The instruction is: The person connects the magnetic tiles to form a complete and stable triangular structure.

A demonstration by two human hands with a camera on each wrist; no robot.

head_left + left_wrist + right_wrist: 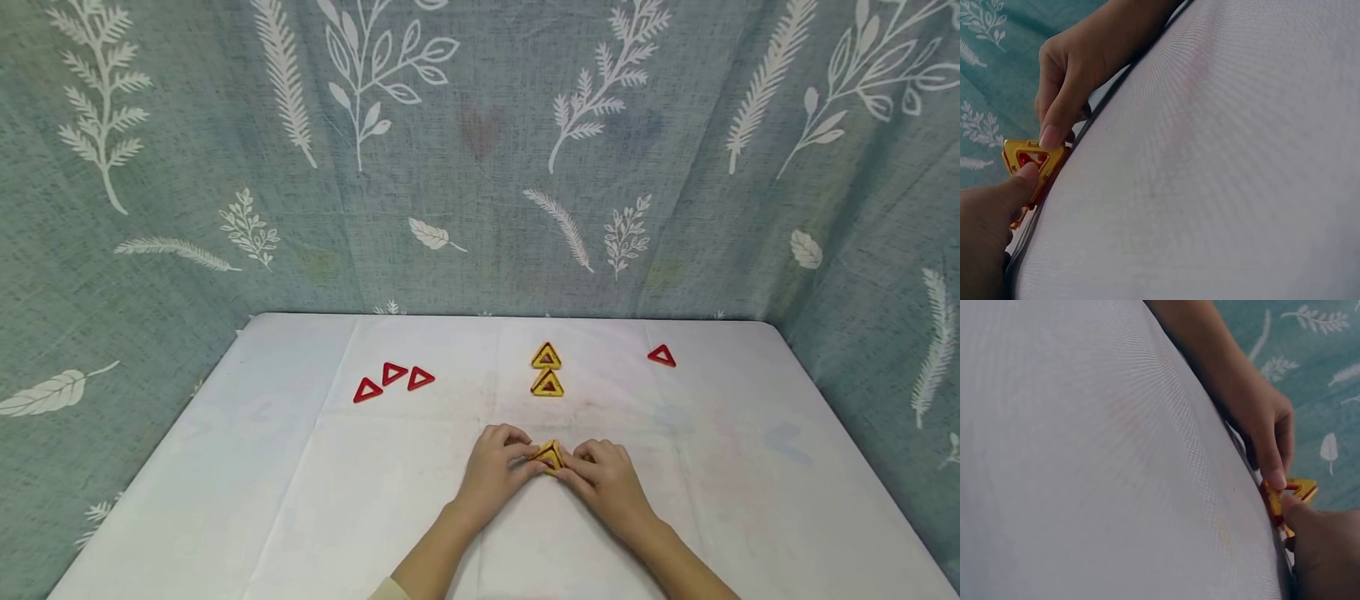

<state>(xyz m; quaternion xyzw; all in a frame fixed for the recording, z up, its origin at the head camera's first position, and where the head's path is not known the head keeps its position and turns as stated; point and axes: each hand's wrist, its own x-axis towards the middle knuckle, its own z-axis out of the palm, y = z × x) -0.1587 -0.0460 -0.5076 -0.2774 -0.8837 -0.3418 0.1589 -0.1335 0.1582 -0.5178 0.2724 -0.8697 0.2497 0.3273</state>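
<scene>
Near the front middle of the table, both hands hold one small yellow triangular piece with a raised, pyramid-like shape. My left hand pinches its left side, and my right hand pinches the right side. In the left wrist view the yellow triangle frame has an open centre, with red showing inside and below it. Thumbs press on its face there, while the other fingertips are mostly hidden behind. From the right wrist, the same yellow piece shows between the two thumbs.
Beyond the hands, two yellow triangular pieces with dark red centres stand one behind the other. Three flat red triangle frames lie at the left, another red triangle at the back right. Patterned green cloth surrounds the white table.
</scene>
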